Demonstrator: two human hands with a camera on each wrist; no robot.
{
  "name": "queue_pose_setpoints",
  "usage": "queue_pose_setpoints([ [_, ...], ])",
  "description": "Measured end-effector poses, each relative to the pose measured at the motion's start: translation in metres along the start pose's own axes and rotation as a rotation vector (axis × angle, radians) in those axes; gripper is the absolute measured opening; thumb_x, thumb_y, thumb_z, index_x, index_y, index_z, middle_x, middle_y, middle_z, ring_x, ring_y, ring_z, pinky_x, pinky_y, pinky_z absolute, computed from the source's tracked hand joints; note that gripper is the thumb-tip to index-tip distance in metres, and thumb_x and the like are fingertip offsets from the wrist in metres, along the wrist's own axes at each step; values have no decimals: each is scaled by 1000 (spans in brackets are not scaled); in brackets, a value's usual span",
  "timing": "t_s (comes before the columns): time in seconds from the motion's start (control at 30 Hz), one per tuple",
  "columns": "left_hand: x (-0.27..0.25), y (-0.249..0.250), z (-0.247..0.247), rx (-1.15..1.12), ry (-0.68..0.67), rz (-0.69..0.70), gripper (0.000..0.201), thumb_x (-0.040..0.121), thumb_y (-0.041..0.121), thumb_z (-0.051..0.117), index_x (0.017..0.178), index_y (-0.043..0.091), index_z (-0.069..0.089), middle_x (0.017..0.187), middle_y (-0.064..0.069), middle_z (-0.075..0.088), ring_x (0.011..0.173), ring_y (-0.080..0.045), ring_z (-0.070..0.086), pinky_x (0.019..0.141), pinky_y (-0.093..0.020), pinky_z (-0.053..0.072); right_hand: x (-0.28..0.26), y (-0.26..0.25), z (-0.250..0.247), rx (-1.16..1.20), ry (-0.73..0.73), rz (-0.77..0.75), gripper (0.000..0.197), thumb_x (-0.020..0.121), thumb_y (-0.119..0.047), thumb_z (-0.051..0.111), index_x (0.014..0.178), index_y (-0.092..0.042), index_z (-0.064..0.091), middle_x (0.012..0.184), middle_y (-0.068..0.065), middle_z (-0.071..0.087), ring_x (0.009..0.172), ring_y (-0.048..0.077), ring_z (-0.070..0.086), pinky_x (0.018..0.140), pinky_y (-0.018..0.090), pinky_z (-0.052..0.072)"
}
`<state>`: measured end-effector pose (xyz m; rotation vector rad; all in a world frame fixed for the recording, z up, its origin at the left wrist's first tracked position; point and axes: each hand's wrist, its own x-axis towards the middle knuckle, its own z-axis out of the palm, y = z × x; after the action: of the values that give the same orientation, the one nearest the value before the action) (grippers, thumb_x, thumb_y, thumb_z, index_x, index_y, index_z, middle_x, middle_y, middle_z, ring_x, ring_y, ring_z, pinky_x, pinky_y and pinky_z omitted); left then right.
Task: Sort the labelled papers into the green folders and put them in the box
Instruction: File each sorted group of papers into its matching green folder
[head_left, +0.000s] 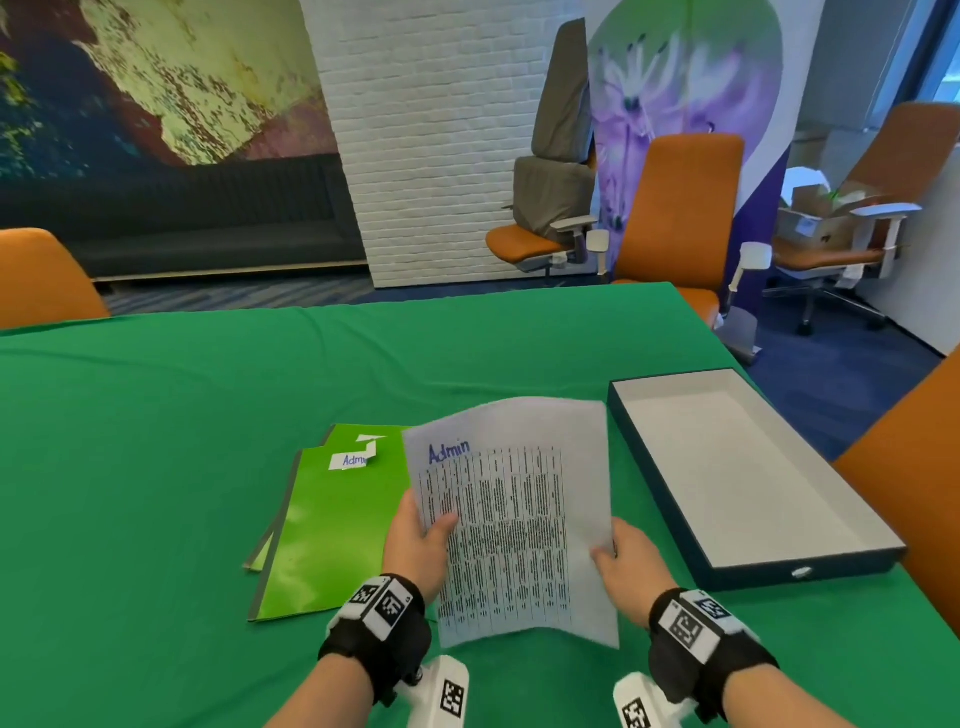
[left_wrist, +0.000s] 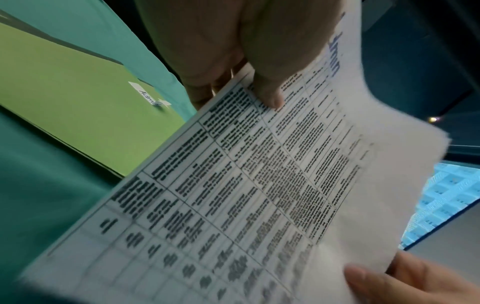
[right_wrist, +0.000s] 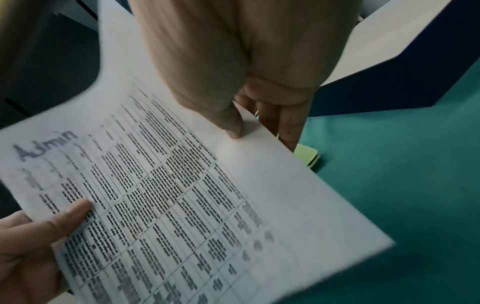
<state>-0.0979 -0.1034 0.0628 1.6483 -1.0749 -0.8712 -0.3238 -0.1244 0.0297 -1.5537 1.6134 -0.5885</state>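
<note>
holding the sheet (head_left: 511, 519) up off the surface (head_left: 156, 467), both hands have it by its long side edges: the left hand (head_left: 418, 540) pinches the left edge with the thumb on the printed face and the other fingers behind, and the right hand (head_left: 623, 558) pinches the right edge the same way. so each grip is clenched on the paper, neither one released. the page carries a dense printed table and the word "admin" written in blue at its top corner.

the sheet looks very light and quite limp (its top edge curls and its lower edge bows between the two hands), so it will probably flop or crease if held by one corner only. a two-edge hold near the middle, as now, seems the safest way to steer it flat. it should slide easily on glossy card, so little force is needed.

just beyond the left hand lie the green folders (head_left: 332, 519), two stacked and slightly fanned, the upper one bearing a small white label (head_left: 350, 461) that starts "adm". they look stiff and slick, best opened by lifting the free cover edge.

further right sits the box (head_left: 753, 483), shallow, dark-walled, pale inside, with nothing in it yet.
</note>
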Motion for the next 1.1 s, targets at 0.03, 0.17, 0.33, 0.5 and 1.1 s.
queue_pose_setpoints([
  [0.03,6,-1,-4,15,8,9,31,89,9,57,118,18,51,112,4,61,102,-15,58,92,-34,48,5,-2,2,-19,20,-8,35,95,-9,45,130,-11,50,128,4,58,113,18,55,102,31,42],
  [0.17,33,-27,-28,300,6,-4,31,86,27,65,112,17,52,100,3,61,83,-15,57,81,-35,51,26,-14,12,-87,124,23,31,95,-6,43,123,-12,55,118,7,63,101,23,59,91,31,47],
  [0.33,58,-79,-62,978,-319,0,61,85,32,63,138,21,35,146,0,38,130,-20,41,108,-31,35,46,-27,24,-3,205,62,24,96,-4,39,111,-8,57,109,12,63,88,23,55,80,28,44],
  [0.5,84,-105,-78,1340,-571,30,89,78,44,67,148,29,13,159,2,1,145,-32,7,117,-49,13,62,-26,40,70,220,84,32,95,-2,37,121,-8,55,118,11,60,104,27,56,97,38,45],
  [1.1,90,-68,-130,676,-194,-80,25,84,38,66,81,14,69,63,5,53,60,-18,48,55,-24,35,82,-58,39,261,356,82,28,94,0,37,115,-3,55,112,16,60,101,32,57,96,43,46],
])
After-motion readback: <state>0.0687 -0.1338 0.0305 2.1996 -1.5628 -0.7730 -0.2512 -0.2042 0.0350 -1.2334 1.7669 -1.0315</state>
